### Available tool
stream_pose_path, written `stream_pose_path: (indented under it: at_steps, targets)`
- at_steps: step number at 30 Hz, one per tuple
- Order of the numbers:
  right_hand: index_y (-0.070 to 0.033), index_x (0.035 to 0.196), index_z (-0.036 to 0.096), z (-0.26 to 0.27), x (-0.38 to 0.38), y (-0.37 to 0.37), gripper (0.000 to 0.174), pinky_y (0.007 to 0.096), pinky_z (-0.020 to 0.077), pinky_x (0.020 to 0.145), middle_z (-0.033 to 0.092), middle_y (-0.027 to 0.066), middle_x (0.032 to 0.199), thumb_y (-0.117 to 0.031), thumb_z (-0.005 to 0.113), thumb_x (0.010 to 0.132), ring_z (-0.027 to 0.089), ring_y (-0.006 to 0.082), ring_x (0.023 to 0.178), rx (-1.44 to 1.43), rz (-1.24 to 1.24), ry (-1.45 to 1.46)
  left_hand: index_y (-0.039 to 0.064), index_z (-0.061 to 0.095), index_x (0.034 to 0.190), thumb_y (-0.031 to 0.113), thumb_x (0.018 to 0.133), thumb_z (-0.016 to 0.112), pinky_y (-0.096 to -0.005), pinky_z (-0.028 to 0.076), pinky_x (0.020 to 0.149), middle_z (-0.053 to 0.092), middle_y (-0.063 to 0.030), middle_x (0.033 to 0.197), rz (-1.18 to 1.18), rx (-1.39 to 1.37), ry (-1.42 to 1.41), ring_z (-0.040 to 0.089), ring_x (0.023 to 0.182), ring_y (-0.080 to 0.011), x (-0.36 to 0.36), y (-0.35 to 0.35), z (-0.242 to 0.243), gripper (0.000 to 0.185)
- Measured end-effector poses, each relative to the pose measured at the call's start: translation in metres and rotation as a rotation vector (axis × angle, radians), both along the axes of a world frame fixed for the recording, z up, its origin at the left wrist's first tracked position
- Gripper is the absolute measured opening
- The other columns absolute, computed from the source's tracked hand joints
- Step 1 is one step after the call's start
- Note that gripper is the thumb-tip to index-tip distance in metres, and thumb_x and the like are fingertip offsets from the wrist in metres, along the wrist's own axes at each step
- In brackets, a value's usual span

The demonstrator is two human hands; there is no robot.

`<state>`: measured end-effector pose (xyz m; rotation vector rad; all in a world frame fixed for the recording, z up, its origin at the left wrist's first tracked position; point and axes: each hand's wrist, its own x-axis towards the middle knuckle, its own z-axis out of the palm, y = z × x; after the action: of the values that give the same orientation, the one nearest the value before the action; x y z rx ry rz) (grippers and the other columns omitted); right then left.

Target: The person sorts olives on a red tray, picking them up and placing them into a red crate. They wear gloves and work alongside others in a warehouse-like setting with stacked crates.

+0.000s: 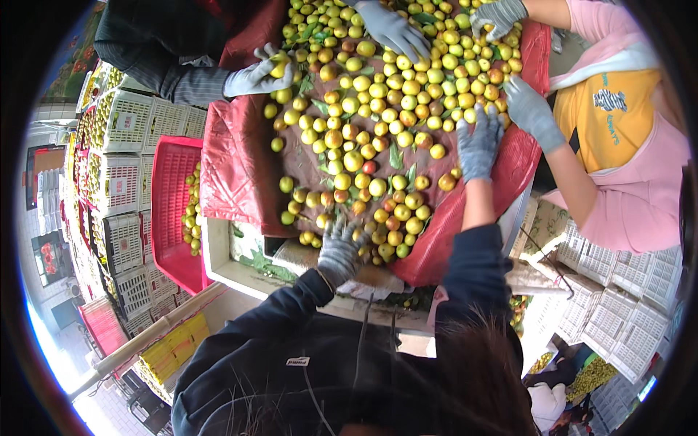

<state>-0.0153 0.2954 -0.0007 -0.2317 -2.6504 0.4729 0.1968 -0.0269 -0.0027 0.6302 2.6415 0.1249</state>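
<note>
Many small yellow-green fruits, likely jujubes, some tinged red or brown, lie with loose green leaves on a dark cloth edged with red sheeting. My left hand, in a grey knit glove, rests among fruits at the near edge, fingers spread; whether it grips a fruit is hidden. My right hand, also gloved, reaches farther forward on the right, palm down with fingers apart, touching fruits beside the red sheeting. A small red fruit lies between my hands, a little beyond the left one.
Co-workers' gloved hands work at the far left, the far middle and the right. A pink-red plastic basket with fruits stands left of the table. Stacked crates rise behind it; more white crates stand lower right.
</note>
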Motion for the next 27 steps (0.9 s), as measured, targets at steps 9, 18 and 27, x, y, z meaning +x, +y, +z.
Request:
stream_pose_path:
  at_steps: [9, 18, 27]
  targets:
    - [-0.027, 0.146, 0.042, -0.024, -0.081, 0.061, 0.090, 0.0520, 0.0296, 0.112, 0.033, 0.0238, 0.148, -0.068, 0.072, 0.071, 0.031, 0.0435, 0.138, 0.023, -0.146, -0.470, 0.025, 0.042, 0.147, 0.045, 0.088, 0.062, -0.0554, 0.022, 0.116, 0.038, -0.0166, 0.149, -0.013, 0.145, 0.001, 0.029, 0.141, -0.0425, -0.086, 0.044, 0.023, 0.065]
    - [-0.023, 0.143, 0.045, -0.031, 0.010, -0.020, 0.081, 0.0518, 0.0356, 0.107, 0.039, 0.0240, 0.143, -0.054, 0.076, 0.074, 0.043, 0.0438, 0.126, -0.063, 0.103, -0.559, 0.034, 0.039, 0.149, 0.068, 0.078, 0.063, -0.0671, 0.017, 0.113, 0.015, -0.0135, 0.163, 0.103, -0.024, 0.069, 0.014, 0.146, -0.0480, -0.271, 0.085, 0.028, 0.082]
    - [-0.029, 0.151, 0.031, 0.007, 0.097, -0.099, 0.089, 0.0597, 0.0276, 0.112, 0.028, 0.0142, 0.155, -0.050, 0.074, 0.076, 0.031, 0.0487, 0.136, 0.001, 0.163, -0.826, 0.036, 0.036, 0.150, 0.074, 0.080, 0.057, -0.0719, 0.016, 0.111, 0.016, -0.0058, 0.163, -0.016, -0.152, 0.052, 0.010, 0.147, -0.0466, -0.216, 0.022, 0.029, 0.083]
